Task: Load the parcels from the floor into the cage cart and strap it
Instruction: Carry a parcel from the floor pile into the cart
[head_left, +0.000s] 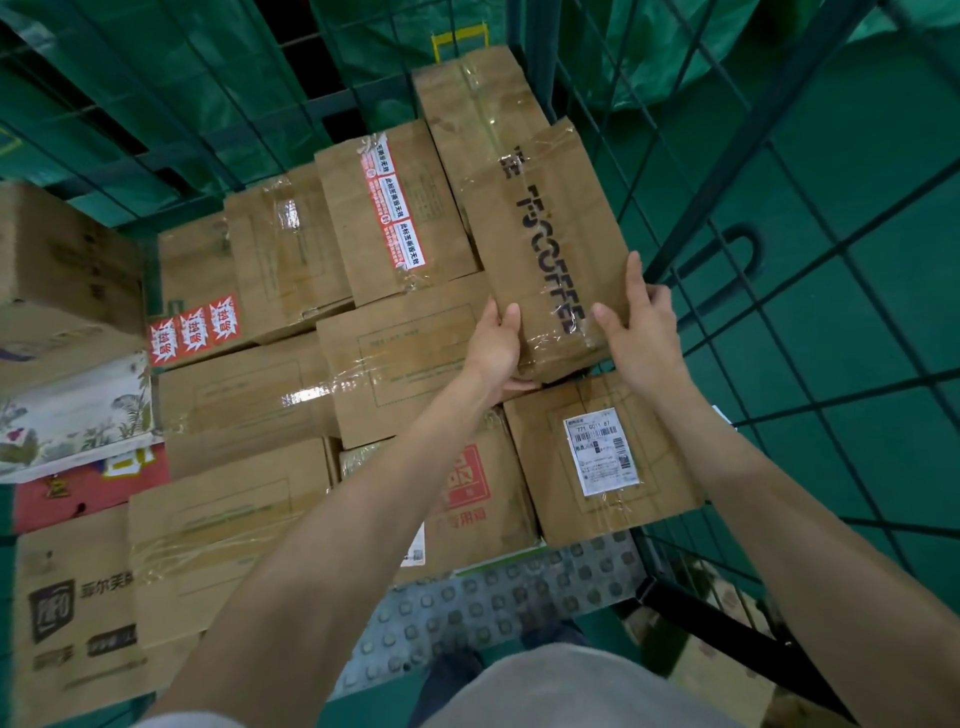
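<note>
A long brown carton printed "COFFEE" (540, 244) lies tilted over the stacked parcels inside the green wire cage cart (779, 218). My left hand (493, 348) grips its near left corner, thumb on top and fingers underneath. At the near right corner my right hand (641, 322) holds the carton, fingers up its right side. Beneath it sit a carton with a white shipping label (602, 457) and a carton with red and white tape (395, 213).
Several taped brown cartons (244, 384) fill the cart's floor. A floral box (72, 410) and a red box (88, 488) lie at the left. The cart's studded grey floor (493, 603) shows near my feet. Green mesh walls stand behind and at the right.
</note>
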